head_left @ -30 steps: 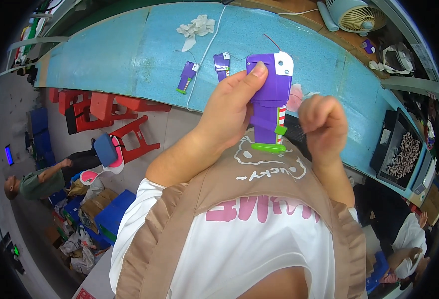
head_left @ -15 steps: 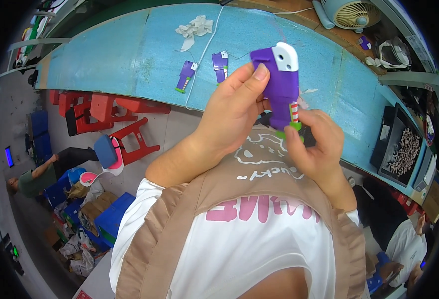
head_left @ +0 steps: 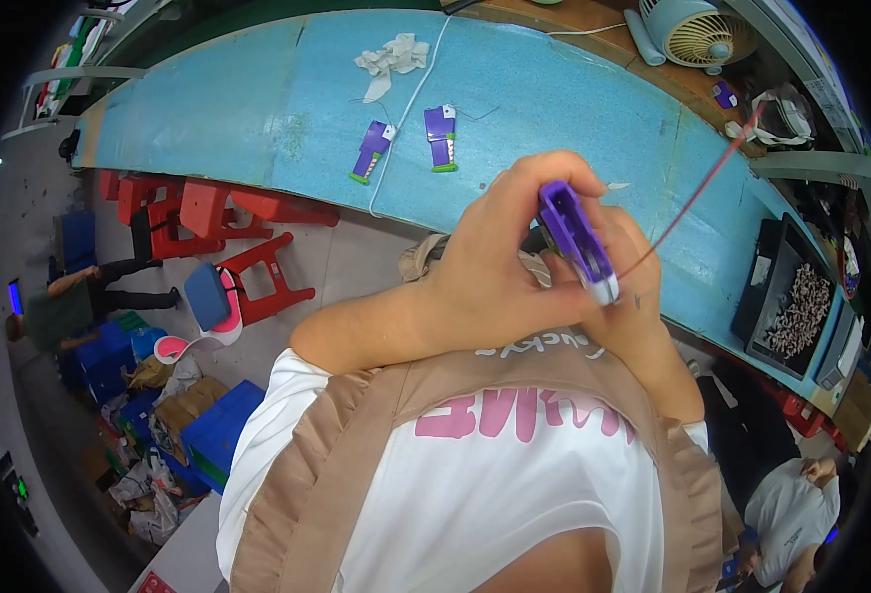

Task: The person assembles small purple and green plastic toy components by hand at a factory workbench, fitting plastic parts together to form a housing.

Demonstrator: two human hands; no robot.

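Observation:
Above the near edge of the table, a purple plastic toy part (head_left: pixel 576 229) with a white end is held between my hands. Its hollow, slot-like side faces up. My left hand (head_left: pixel 495 247) wraps round it, fingers curled over its far end and thumb near the white end. Closed against its other side is my right hand (head_left: pixel 635 272), with some fingertips hidden. A thin red wire (head_left: pixel 694 190), blurred, stretches from the white end up to the right. Two similar purple parts with white and green ends, a left one (head_left: pixel 372 151) and a right one (head_left: pixel 441 138), lie beyond my left hand.
The blue table (head_left: pixel 228 109) carries crumpled white tissue (head_left: pixel 393 59), a white cord (head_left: pixel 411 109) and, at right, a black bin (head_left: pixel 796 296) of small pieces. A fan (head_left: pixel 702 35) stands at the back right. Red stools (head_left: pixel 267 282) are at left; people are at both sides.
The purple part has come down toward me and turned, from its outer face with white and green ends to its hollow side. My hands have closed round it; the red wire now swings out right.

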